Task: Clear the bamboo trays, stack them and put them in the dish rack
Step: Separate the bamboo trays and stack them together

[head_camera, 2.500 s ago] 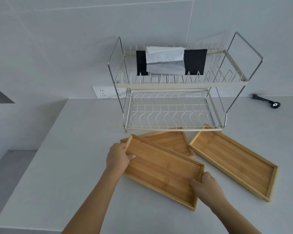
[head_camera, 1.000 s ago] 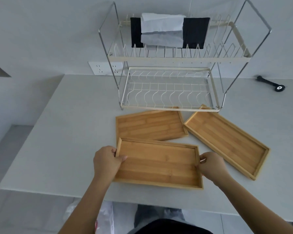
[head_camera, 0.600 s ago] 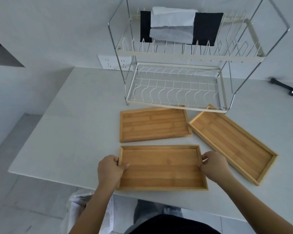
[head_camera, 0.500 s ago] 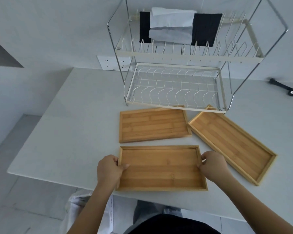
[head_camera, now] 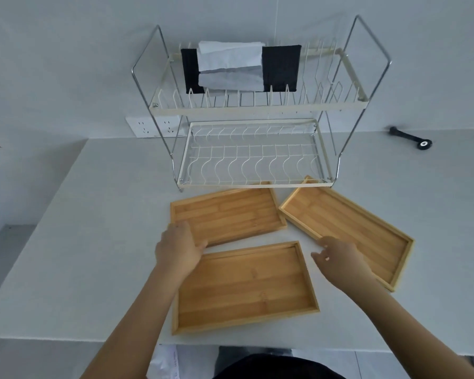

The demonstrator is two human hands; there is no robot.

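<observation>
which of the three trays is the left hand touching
The middle tray, just in front of the rack. The left hand rests on its near left corner; the nearest tray and the angled right tray go untouched.

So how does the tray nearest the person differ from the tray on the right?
The nearest tray lies roughly square to the counter edge; the right tray sits angled, its far corner under the dish rack. Neither hand touches the nearest tray; the right hand overlaps the right tray. Both are empty bamboo.

Both forearms reach forward; left hand (head_camera: 179, 248) curled, right hand (head_camera: 337, 259) open, fingers spread.
</observation>
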